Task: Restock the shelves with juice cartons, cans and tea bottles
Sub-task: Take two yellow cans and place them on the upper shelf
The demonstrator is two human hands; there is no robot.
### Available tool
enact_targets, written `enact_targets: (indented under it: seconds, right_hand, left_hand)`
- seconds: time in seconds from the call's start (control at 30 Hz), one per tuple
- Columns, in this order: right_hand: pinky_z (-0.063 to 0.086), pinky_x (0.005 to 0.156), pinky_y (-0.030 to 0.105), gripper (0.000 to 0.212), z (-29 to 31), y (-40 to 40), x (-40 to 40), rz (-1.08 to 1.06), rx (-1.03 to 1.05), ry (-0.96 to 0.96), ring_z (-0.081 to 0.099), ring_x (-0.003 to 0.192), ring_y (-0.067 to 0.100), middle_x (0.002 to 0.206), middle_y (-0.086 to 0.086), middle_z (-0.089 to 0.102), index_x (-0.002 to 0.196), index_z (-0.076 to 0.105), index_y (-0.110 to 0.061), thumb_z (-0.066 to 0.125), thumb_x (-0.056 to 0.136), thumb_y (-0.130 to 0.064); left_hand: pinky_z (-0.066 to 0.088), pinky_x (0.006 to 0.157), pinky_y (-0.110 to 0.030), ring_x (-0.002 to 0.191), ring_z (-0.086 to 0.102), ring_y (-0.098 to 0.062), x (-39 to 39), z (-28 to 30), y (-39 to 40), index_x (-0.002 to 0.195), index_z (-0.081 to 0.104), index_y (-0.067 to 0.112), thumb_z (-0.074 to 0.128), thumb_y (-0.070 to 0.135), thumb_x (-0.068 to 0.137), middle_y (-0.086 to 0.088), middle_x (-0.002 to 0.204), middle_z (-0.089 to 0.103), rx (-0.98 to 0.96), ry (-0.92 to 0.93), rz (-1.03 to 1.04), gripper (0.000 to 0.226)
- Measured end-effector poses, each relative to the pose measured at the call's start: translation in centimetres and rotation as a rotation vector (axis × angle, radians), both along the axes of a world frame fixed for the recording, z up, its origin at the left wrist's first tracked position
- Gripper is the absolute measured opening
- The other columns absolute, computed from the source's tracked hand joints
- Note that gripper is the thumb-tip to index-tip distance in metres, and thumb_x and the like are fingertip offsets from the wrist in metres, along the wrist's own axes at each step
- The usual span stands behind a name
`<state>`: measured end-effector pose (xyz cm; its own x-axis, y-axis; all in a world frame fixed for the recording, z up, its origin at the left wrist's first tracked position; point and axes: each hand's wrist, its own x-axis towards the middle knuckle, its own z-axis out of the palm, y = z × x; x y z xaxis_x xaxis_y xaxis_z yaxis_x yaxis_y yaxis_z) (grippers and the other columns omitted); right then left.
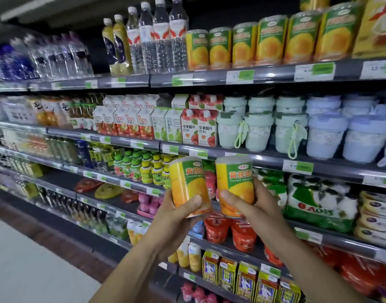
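Note:
My left hand (176, 217) grips a yellow-and-green peach can (188, 184) from below, thumb across its front. Beside it my right hand (251, 206) grips a second, matching peach can (234, 182), thumb low on the label. Both cans stand upright, almost touching, in front of the middle shelves. On the top shelf at the right stands a row of the same peach cans (264, 40). Juice cartons (187, 125) line the second shelf, just above my hands.
Water bottles (157, 36) stand left of the top-shelf cans. Pale lidded cups (297, 125) fill the second shelf's right half. Small bottles (144, 169), snack bags (318, 200) and red cups (231, 230) crowd the lower shelves. The aisle floor (23, 259) lies at the lower left.

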<state>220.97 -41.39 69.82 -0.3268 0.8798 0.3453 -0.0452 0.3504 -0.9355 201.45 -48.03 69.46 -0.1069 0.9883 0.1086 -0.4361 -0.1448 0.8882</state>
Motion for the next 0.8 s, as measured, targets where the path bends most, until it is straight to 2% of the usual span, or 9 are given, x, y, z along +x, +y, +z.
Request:
enact_targets:
  seconds: [0.1,0.17,0.27,0.4,0.53,0.6,0.67,0.73,0.8]
  right_hand:
    - [0.052,0.067,0.009,0.045,1.3,1.6,-2.8,-0.033,0.019,0.006,0.072,0.089,0.001,0.103,-0.020,0.073,0.115,0.063,-0.044,0.083,0.076,-0.051]
    - [0.053,0.066,0.009,0.044,2.4,2.8,-4.6,-0.063,0.026,0.015,0.071,0.088,0.000,0.102,-0.022,0.072,0.111,0.061,-0.051,0.083,0.073,-0.058]
    - [0.055,0.068,0.011,0.048,4.3,4.5,-6.9,-0.085,0.041,0.035,0.072,0.093,0.001,0.105,-0.020,0.073,0.108,0.061,-0.055,0.083,0.067,-0.065]
    - [0.057,0.077,0.021,0.054,7.1,6.4,-9.3,-0.150,0.087,0.053,0.071,0.096,0.001,0.107,-0.021,0.073,0.114,0.061,-0.047,0.081,0.068,-0.066]
    - [0.053,0.069,0.008,0.056,10.2,7.7,-11.2,-0.187,0.112,0.076,0.070,0.095,-0.002,0.104,-0.022,0.072,0.116,0.061,-0.040,0.078,0.070,-0.066]
    - [0.056,0.070,0.014,0.050,11.8,8.7,-11.8,-0.200,0.111,0.086,0.070,0.096,-0.002,0.105,-0.023,0.072,0.110,0.062,-0.047,0.077,0.069,-0.071]
    - [0.056,0.083,0.028,0.046,13.5,9.9,-12.1,-0.226,0.106,0.085,0.070,0.099,0.001,0.108,-0.022,0.072,0.105,0.062,-0.055,0.077,0.067,-0.075]
    - [0.054,0.094,0.041,0.048,15.1,11.3,-12.1,-0.252,0.105,0.106,0.071,0.102,0.005,0.111,-0.021,0.072,0.104,0.063,-0.057,0.078,0.063,-0.077]
    - [0.054,0.096,0.042,0.051,16.7,12.3,-11.9,-0.268,0.113,0.110,0.070,0.101,0.002,0.112,-0.024,0.071,0.105,0.062,-0.061,0.079,0.061,-0.078]
  left_hand:
    - [0.061,0.082,-0.040,0.111,0.070,-0.043,-3.2,1.7,1.7,0.142,0.047,0.009,0.094,0.028,0.067,-0.020,0.123,0.070,0.043,-0.014,-0.037,0.091]
    - [0.062,0.075,-0.039,0.104,0.071,-0.043,-5.4,2.9,3.4,0.142,0.047,0.002,0.086,0.026,0.072,-0.022,0.118,0.069,0.049,-0.040,-0.068,0.083]
    - [0.061,0.069,-0.039,0.103,0.070,-0.043,-8.6,4.8,6.1,0.139,0.050,-0.001,0.086,0.030,0.072,-0.024,0.115,0.067,0.080,-0.018,-0.085,0.082]
    - [0.062,0.066,-0.038,0.097,0.074,-0.035,-12.3,7.5,9.9,0.126,0.058,0.002,0.084,0.035,0.067,-0.019,0.108,0.074,0.117,0.017,-0.104,0.073]
    - [0.062,0.065,-0.036,0.094,0.074,-0.032,-14.5,10.7,13.1,0.122,0.068,0.005,0.087,0.041,0.071,-0.020,0.111,0.073,0.153,0.052,-0.178,0.066]
    - [0.060,0.065,-0.033,0.093,0.075,-0.031,-14.9,12.2,14.3,0.126,0.065,0.006,0.093,0.046,0.065,-0.019,0.111,0.074,0.177,0.083,-0.174,0.078]
    - [0.059,0.063,-0.032,0.092,0.075,-0.028,-14.9,13.6,15.5,0.127,0.062,0.009,0.097,0.049,0.058,-0.016,0.110,0.075,0.212,0.083,-0.188,0.087]
    - [0.058,0.062,-0.032,0.090,0.075,-0.025,-14.8,14.9,16.5,0.129,0.061,0.012,0.096,0.048,0.061,-0.012,0.108,0.076,0.245,0.096,-0.194,0.085]
    - [0.058,0.062,-0.033,0.089,0.075,-0.024,-14.6,16.2,17.7,0.132,0.057,0.016,0.092,0.046,0.066,-0.010,0.108,0.076,0.260,0.104,-0.187,0.080]
